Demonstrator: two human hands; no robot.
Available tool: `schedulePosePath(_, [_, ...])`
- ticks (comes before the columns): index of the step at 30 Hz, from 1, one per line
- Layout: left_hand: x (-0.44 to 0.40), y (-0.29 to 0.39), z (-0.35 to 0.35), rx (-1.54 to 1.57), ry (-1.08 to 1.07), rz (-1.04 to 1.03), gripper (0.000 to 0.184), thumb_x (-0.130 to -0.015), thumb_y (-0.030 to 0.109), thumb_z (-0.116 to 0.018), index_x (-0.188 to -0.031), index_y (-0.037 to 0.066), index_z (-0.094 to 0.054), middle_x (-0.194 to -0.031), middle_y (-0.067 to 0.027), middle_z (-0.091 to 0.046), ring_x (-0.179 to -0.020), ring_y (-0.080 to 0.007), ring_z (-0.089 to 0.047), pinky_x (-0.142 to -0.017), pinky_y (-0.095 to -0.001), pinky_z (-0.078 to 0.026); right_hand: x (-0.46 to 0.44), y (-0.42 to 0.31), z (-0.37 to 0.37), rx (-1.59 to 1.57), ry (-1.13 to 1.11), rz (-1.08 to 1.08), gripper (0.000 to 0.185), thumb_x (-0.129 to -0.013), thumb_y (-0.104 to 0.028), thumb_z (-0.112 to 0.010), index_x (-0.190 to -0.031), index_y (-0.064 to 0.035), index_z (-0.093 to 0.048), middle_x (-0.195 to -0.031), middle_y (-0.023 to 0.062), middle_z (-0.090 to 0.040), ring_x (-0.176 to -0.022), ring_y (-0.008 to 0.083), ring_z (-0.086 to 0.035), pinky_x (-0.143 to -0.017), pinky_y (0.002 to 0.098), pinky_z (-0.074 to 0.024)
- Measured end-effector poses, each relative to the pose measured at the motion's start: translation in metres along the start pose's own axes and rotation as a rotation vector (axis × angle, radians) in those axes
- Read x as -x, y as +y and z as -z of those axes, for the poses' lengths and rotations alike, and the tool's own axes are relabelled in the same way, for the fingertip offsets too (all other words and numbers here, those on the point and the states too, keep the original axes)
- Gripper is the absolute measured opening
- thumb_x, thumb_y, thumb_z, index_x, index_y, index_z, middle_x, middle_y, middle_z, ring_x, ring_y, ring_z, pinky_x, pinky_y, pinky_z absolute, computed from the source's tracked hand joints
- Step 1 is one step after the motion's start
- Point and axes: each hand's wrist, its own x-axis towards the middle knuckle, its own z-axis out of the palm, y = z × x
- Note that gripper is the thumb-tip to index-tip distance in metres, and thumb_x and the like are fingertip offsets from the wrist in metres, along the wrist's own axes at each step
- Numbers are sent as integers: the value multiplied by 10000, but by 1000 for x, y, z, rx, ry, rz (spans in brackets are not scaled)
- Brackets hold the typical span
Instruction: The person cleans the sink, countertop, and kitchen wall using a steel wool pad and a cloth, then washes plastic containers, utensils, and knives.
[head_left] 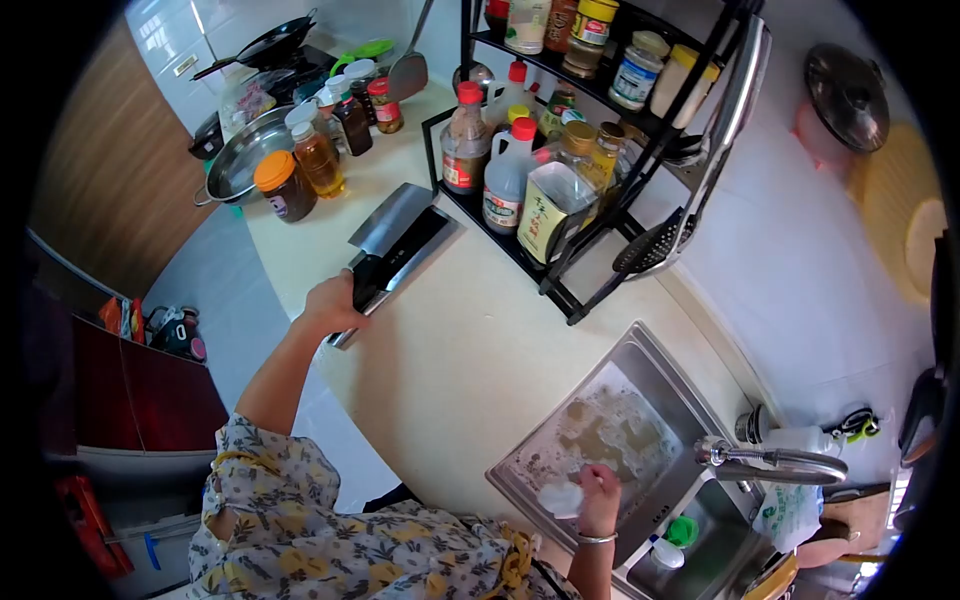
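Observation:
My left hand [335, 305] is closed around the black handle of a wide-bladed cleaver [385, 222] on the pale counter. Against it lies a dark, flat piece with silver edges [415, 250]; whether this is a second knife or a holder I cannot tell. Over the foamy water [610, 425] in the larger sink basin, my right hand [598, 490] has its fingers curled in. A white, soft-looking cloth [560, 499] shows at those fingers, partly in the suds.
A black rack [560, 285] of bottles and jars stands behind the cleaver. Jars, an orange-lidded one [285, 187] among them, and a steel pot [245, 160] sit at far left. The faucet [715, 450] rises beside the sink; the smaller basin holds a green item [682, 531].

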Motion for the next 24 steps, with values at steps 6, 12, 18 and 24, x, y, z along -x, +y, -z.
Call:
schedulePosePath(6, [3,9,-23,-37,108,-15,471,-625,178,-698,-1017,10,-500,-970,-164,-615,-888,-335,-617,-749,-428,-506,-6,-60,-107,-43,-500,247,168,-836,-96,-621,-972,3,-630,-845,97,-666,-774,139,-620,-707,258,-486])
schedulePosePath(12, [7,-15,-42,-28,424,-230,435,-646,85,-666,-1057,38,-533,-1057,-165,-540,-933,-360,-562,-809,-424,-492,-33,-69,-235,105,-734,404,268,-835,-222,-596,-1019,-30,-632,-917,169,-658,-844,279,-637,-750,330,-495])
schedulePosePath(18, [3,-14,-45,0,260,-69,430,-631,176,-710,-972,0,-516,-950,-204,-568,-891,-382,-566,-789,-445,-472,-63,-51,-354,35,-700,278,307,-829,-149,-567,-1087,15,-597,-905,132,-654,-776,173,-607,-680,283,-484])
schedulePosePath(24, [34,6,-25,216,84,-9,516,-600,270,-781,-927,-17,-501,-867,-228,-621,-816,-390,-610,-722,-444,-486,-52,-63,-359,-113,-785,55,302,-796,-57,-512,-1080,30,-562,-864,66,-614,-750,137,-567,-656,261,-460])
